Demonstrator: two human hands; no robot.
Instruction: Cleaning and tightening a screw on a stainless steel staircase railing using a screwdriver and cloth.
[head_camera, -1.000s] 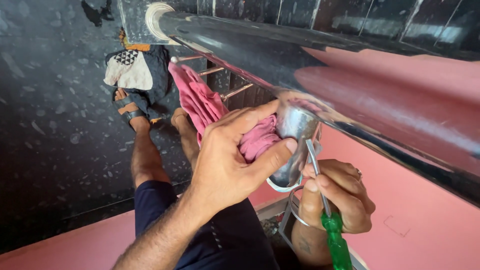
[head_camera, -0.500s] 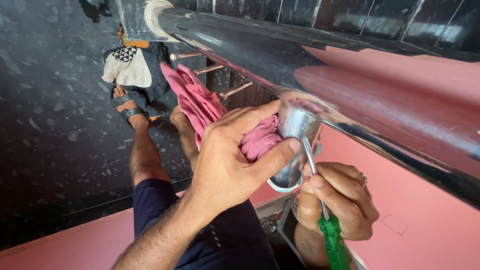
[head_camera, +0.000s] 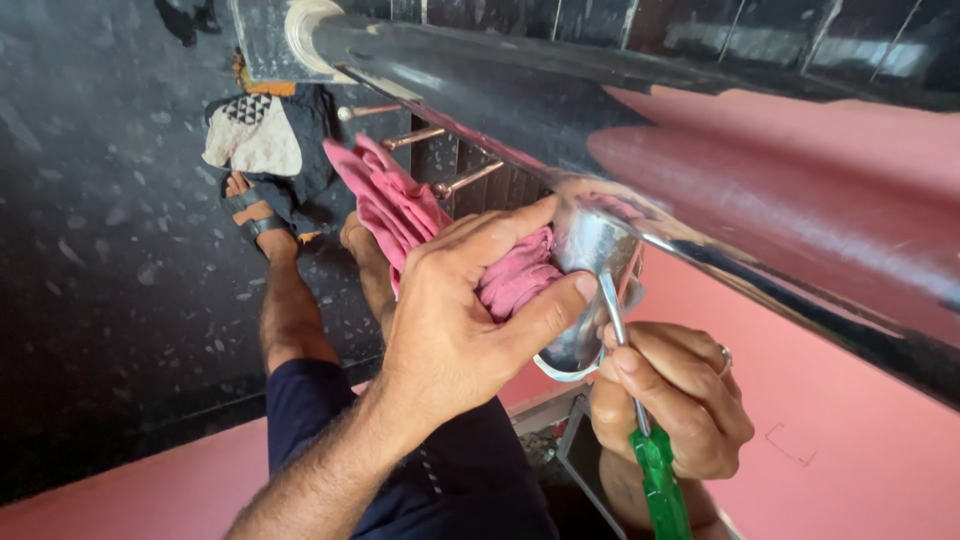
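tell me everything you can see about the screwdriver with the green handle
The screwdriver has a translucent green plastic handle and a thin, bright metal shaft. It stands nearly upright, handle down, its tip against the shiny metal fitting under the handrail. The right hand grips it where shaft meets handle. The left hand, holding a pink cloth, rests its thumb by the shaft; contact is unclear.

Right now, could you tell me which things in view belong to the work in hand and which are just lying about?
In use:
- left hand pressing the pink cloth to the shiny metal fitting
- right hand holding the green-handled screwdriver
- steel handrail

Lying about:
- patterned cloth bundle on the dark floor
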